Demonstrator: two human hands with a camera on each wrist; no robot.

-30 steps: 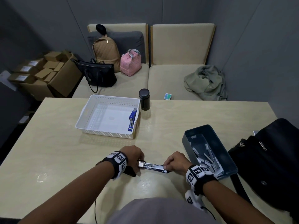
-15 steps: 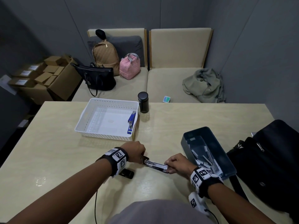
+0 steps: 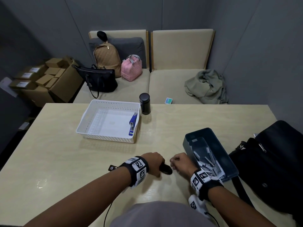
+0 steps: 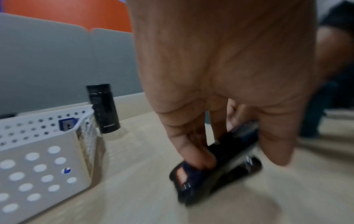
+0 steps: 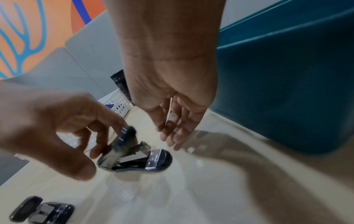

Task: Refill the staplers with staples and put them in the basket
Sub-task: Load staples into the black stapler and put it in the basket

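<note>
Your left hand (image 3: pixel 153 163) grips the black stapler (image 3: pixel 166 169) at lower centre; your right hand (image 3: pixel 180 163) hangs loosely curled, holding nothing. A dark flask (image 3: pixel 145 104) stands just right of the white basket (image 3: pixel 91 119). The staple tray (image 3: pixel 229 163) sits right.

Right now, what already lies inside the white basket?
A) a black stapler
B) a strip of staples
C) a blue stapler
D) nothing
C: a blue stapler lies along the right wall of the white basket, while the left hand grips the black stapler on the table.

White perforated basket (image 3: pixel 91 122), blue stapler (image 3: pixel 132 123) inside, black stapler (image 3: pixel 165 169) (silver metal parts), dark teal box (image 3: pixel 211 136), pale wood table (image 3: pixel 65 161), black bottle (image 3: pixel 145 104).
</note>
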